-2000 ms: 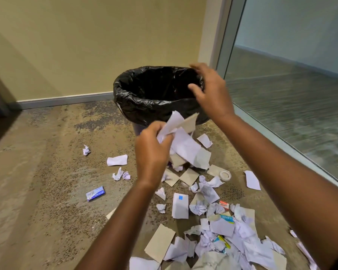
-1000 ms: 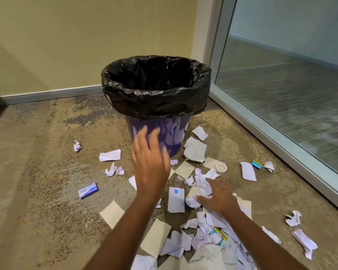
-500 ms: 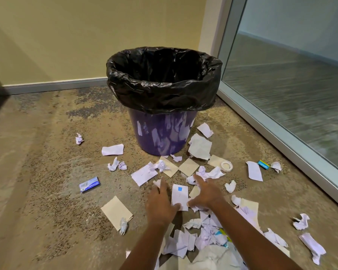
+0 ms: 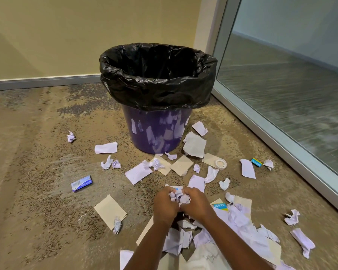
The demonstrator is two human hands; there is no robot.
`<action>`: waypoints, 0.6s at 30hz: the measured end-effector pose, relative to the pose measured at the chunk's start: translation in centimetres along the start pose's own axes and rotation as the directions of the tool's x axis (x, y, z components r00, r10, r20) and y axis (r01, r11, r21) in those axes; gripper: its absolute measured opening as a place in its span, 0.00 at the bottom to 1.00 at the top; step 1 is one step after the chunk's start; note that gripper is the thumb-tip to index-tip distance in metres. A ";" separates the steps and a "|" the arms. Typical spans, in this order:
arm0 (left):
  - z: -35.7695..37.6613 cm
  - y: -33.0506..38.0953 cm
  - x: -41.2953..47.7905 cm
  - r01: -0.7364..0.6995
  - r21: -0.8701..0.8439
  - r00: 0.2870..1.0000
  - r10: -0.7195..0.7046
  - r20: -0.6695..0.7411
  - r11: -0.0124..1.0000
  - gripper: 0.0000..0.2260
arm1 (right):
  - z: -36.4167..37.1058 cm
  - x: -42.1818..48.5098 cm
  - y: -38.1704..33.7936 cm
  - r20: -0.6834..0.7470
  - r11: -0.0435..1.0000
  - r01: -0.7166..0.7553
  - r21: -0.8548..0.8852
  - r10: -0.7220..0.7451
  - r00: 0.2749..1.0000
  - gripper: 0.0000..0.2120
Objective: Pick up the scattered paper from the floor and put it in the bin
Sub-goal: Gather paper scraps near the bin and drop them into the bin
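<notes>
A purple bin [image 4: 156,131] lined with a black bag [image 4: 158,88] stands by the wall. White and tan paper scraps [image 4: 139,172] lie scattered on the floor in front of it, thickest at the bottom right [image 4: 242,221]. My left hand [image 4: 165,205] and my right hand [image 4: 195,203] are pressed together low over the floor, both closed around a bunch of crumpled white paper [image 4: 179,195]. The bunch shows between my fingers; how much is inside is hidden.
A glass wall with a metal sill [image 4: 281,145] runs along the right. A tape roll [image 4: 220,164], a blue packet [image 4: 81,183], a small blue box [image 4: 256,162] and a tan card [image 4: 109,210] lie among the scraps. A skirting board [image 4: 43,82] lines the back wall.
My hands dropped from bin height down to the floor. They went from spread flat over the papers to closed together on a crumpled bunch.
</notes>
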State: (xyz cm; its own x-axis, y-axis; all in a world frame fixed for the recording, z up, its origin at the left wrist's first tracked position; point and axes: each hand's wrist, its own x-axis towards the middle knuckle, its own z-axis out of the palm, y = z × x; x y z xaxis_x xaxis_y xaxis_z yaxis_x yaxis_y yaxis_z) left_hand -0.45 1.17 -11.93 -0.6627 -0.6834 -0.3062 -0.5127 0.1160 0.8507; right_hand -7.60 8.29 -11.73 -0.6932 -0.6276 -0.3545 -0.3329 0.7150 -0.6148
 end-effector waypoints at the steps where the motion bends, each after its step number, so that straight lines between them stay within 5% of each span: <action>1: -0.3 0.5 -0.5 -0.026 -0.015 1.000 0.026 -0.004 1.000 0.09 | -0.4 -0.5 -0.3 -0.029 0.999 0.013 0.040 -0.012 0.999 0.13; 4: -1.4 2.8 -1.1 -0.109 -0.040 0.993 0.107 -0.058 0.993 0.08 | -2.6 -1.7 -1.4 -0.164 0.985 0.074 0.155 -0.048 0.985 0.07; 8: -4.4 8.1 -1.2 -0.219 -0.055 0.962 0.206 -0.177 0.974 0.12 | -7.9 -2.5 -5.0 -0.403 0.921 0.224 0.319 -0.082 0.912 0.17; 12: -7.8 13.2 -1.9 -0.381 -0.111 0.886 0.328 -0.328 0.918 0.11 | -14.7 -2.6 -12.4 -0.721 0.794 0.553 0.253 -0.227 0.655 0.13; 15: -10.0 16.0 -2.6 -0.483 -0.162 0.816 0.375 -0.440 0.861 0.11 | -19.0 -1.2 -18.5 -0.824 0.711 0.698 0.086 -0.344 0.451 0.11; 18: -11.6 17.3 -2.8 -0.537 -0.218 0.772 0.371 -0.516 0.815 0.12 | -20.9 1.8 -22.3 -0.796 0.720 0.692 -0.050 -0.447 0.408 0.12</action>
State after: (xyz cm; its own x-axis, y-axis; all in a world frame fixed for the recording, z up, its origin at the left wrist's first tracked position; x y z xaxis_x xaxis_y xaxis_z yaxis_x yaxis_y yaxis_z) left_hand -1.07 -3.29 8.59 -0.4201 -0.8566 0.2996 0.0570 0.3046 0.9508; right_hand -14.80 -2.33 16.08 -0.6428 -0.3302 0.6912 -0.7514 0.0963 -0.6527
